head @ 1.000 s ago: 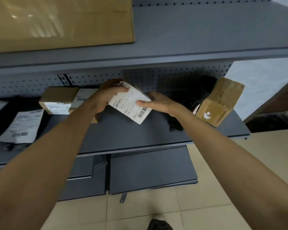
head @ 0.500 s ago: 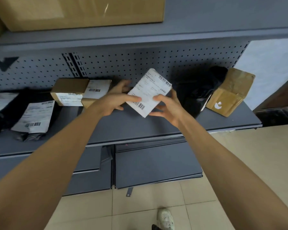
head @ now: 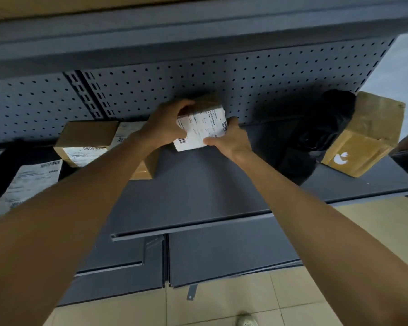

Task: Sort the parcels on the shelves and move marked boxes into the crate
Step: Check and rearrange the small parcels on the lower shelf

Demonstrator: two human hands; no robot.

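Note:
A small cardboard parcel with a white barcode label on its facing side is held above the grey shelf, close to the pegboard back. My left hand grips its left and top edge. My right hand holds its lower right corner. The label is tilted toward me. No crate is in view.
Two labelled brown boxes sit left of my hands, one partly behind my left forearm. A black bag with a white label lies far left. A black bag and a taped brown box lean at the right end. Tiled floor below.
Both hands turned the parcel and carried it back toward the pegboard; a second ago it lay lower with the label flat, now its brown top shows. The view tipped downward.

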